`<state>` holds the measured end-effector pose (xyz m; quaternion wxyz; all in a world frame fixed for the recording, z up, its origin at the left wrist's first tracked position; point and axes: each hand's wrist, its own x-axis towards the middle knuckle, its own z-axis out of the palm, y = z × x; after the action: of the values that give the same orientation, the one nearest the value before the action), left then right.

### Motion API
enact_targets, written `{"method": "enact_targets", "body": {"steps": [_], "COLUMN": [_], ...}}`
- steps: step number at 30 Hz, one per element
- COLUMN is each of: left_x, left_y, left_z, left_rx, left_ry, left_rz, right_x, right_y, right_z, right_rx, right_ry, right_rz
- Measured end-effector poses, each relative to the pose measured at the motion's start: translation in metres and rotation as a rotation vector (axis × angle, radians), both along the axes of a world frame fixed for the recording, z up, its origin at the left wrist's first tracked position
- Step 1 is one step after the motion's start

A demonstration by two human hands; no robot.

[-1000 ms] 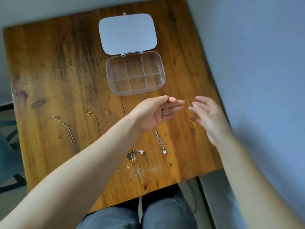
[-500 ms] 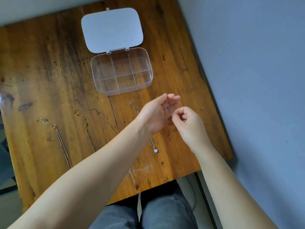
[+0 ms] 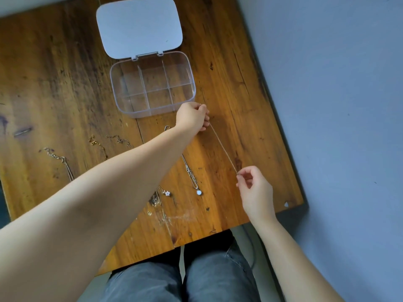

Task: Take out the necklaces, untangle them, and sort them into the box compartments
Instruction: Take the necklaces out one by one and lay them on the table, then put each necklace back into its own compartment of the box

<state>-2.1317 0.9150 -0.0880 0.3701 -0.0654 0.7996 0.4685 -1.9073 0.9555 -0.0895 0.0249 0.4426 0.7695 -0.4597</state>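
Note:
A thin silver chain (image 3: 222, 147) is stretched taut between my two hands above the wooden table (image 3: 229, 68). My left hand (image 3: 193, 117) pinches its far end just below the clear compartment box (image 3: 113, 88), whose compartments look empty. My right hand (image 3: 254, 188) pinches the near end close to the table's right edge. On the table lie other necklaces: one with a round white pendant (image 3: 198, 192), one with a small flower pendant (image 3: 167, 193), and gold chains (image 3: 118, 139) partly hidden under my left forearm.
The box's white lid (image 3: 139, 27) lies open flat behind it. Another chain (image 3: 58, 159) lies at the table's left. A grey wall (image 3: 338, 105) runs along the right edge. My legs in grey trousers (image 3: 181, 280) are below the near edge.
My hands, together half a second ago, have pulled apart: the left toward the box, the right toward me, drawing the chain out straight between them.

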Motion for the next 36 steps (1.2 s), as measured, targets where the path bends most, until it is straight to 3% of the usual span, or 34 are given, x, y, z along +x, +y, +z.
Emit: {"method": "enact_targets", "body": {"steps": [6,11,16,19,25,32,36], "left_x": [-0.004,-0.002,0.005,0.020,0.083,0.102,0.098], "left_y": [-0.004,-0.023,-0.105,-0.185,-0.327,-0.340,-0.344], "left_z": [-0.005,0.003,0.015,0.013,-0.007,-0.034,-0.036], "left_rx": [-0.173,-0.136,-0.046,-0.115,-0.450,-0.709,-0.709], "left_ry": [0.163,0.172,0.217,0.267,0.363,0.506,0.637], "left_rz": [-0.214,-0.245,-0.189,-0.084,0.100,-0.039,-0.144], "right_x": [0.005,0.005,-0.028,-0.069,-0.140,-0.187,-0.191], "right_y": [-0.009,-0.002,-0.013,-0.045,-0.154,-0.244,-0.258], "right_z": [-0.014,-0.011,0.011,0.021,0.019,0.002,-0.006], "right_rx": [0.039,0.013,0.069,0.080,-0.018,0.162,0.365], "right_ry": [-0.090,-0.178,-0.077,-0.002,0.000,0.051,0.148], "right_rz": [0.128,0.126,0.171,0.331,0.782,1.179,1.433]}}
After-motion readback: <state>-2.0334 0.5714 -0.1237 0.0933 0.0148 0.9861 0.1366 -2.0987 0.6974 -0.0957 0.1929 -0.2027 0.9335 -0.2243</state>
